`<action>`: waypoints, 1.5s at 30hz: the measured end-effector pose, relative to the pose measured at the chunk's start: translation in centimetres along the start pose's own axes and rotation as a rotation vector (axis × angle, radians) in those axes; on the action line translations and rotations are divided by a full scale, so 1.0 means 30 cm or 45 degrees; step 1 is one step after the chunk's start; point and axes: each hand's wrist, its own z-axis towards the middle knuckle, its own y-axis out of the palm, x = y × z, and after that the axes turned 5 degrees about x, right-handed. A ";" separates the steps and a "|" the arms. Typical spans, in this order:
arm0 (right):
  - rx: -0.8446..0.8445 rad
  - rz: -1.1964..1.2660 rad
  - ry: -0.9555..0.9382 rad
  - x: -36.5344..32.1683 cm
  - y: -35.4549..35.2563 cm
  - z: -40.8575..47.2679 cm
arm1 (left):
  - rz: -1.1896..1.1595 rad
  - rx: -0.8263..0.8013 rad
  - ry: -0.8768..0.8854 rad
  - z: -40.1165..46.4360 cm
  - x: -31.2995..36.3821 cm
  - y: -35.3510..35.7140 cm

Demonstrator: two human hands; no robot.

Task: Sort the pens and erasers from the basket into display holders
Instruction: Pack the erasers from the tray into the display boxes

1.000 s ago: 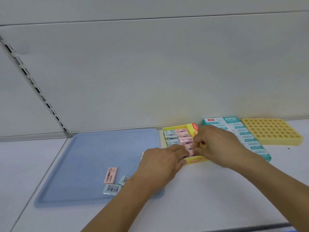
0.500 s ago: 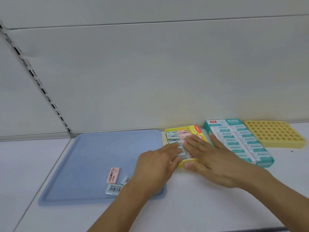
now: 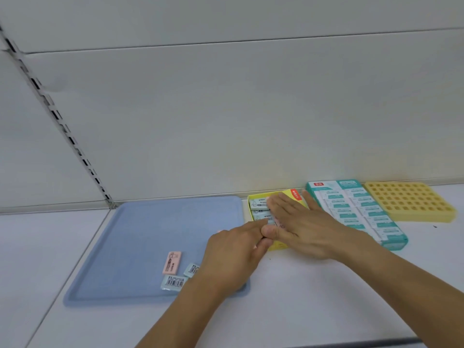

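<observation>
Right hand lies flat on the yellow eraser box; left hand seems loose-fingered, touching its edge

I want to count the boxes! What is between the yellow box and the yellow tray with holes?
A teal box full of erasers lies between the yellow box and the yellow tray, seen in the head view.

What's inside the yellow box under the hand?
The yellow box holds pale blue erasers and a pink one. The flat right hand covers the rest.
</observation>
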 end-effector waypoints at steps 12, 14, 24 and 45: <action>0.079 0.062 -0.005 0.039 -0.011 0.042 | -0.024 0.031 0.030 -0.005 -0.002 0.005; 0.049 0.032 -0.002 0.044 0.008 0.048 | -0.009 0.079 0.029 0.007 -0.011 0.000; 0.257 0.326 0.014 0.132 -0.083 0.022 | -0.007 0.047 0.022 0.018 -0.020 0.005; 0.025 0.188 -0.210 0.140 -0.085 -0.062 | -0.061 0.093 0.048 0.022 -0.023 0.019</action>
